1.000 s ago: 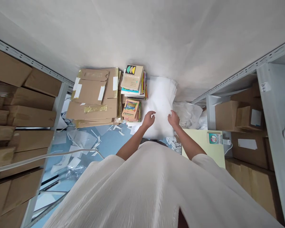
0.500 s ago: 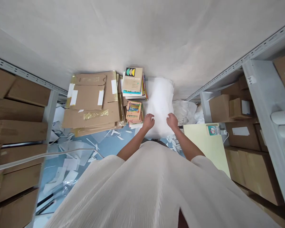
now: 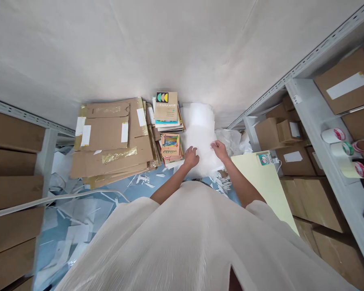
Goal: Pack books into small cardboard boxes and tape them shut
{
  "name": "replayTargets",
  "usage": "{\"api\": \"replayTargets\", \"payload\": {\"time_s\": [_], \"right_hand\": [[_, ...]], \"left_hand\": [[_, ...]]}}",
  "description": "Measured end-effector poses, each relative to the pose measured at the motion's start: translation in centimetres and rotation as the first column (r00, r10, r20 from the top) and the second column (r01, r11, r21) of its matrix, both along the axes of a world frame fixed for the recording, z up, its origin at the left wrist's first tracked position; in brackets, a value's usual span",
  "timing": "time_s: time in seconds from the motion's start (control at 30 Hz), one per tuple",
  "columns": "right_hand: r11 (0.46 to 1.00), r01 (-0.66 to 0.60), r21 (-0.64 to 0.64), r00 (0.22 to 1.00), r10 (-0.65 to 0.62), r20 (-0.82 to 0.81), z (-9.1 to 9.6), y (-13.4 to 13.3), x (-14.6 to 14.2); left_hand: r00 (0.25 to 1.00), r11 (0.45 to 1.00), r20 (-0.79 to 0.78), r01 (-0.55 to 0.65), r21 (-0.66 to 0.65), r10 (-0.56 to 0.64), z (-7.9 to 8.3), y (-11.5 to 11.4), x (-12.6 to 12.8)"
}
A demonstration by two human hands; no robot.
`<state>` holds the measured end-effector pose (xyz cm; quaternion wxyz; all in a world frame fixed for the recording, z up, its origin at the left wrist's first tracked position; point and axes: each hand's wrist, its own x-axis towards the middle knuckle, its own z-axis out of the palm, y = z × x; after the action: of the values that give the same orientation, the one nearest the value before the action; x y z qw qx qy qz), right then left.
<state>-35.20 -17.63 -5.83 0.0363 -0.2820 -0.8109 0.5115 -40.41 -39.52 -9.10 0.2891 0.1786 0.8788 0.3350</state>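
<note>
A tall stack of white sheets [image 3: 200, 129] stands on the floor against the wall. My left hand [image 3: 191, 157] rests on its near left side with fingers curled onto the sheets. My right hand [image 3: 220, 149] is at the stack's right edge, its fingers pinched on the top white sheet. Left of the stack are two piles of books [image 3: 167, 107], the nearer pile [image 3: 170, 144] close to my left hand.
Flattened cardboard boxes [image 3: 112, 137] lie left of the books. Paper scraps [image 3: 79, 210] litter the blue floor. Metal shelves with cartons [image 3: 15, 161] stand left; right shelves hold boxes [image 3: 276, 129] and tape rolls [image 3: 333, 135]. A pale yellow board [image 3: 261, 182] leans at right.
The view tilted right and up a little. Both hands drew closer together on the white stack; the right hand has closed on the top sheet's edge.
</note>
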Motion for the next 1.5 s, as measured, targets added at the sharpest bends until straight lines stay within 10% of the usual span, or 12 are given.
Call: {"api": "replayTargets", "payload": {"time_s": [0.73,1.2,1.5], "right_hand": [[0.963,0.233,0.137,0.961,-0.249,0.119,0.8,3.7,4.4],[0.804,0.555,0.213,0.778,-0.592,0.208,-0.7,6.5,20.0],[0.710,0.667,0.225,0.659,-0.704,0.266,-1.8,10.2,31.5]], "left_hand": [[0.944,0.943,0.118,0.319,-0.098,-0.307,-2.6,-0.3,-2.4],[0.883,0.899,-0.166,0.433,-0.071,-0.439,-2.3,5.6,1.3],[0.658,0.691,-0.293,0.722,-0.012,-0.693,-0.9,13.5,11.6]]}}
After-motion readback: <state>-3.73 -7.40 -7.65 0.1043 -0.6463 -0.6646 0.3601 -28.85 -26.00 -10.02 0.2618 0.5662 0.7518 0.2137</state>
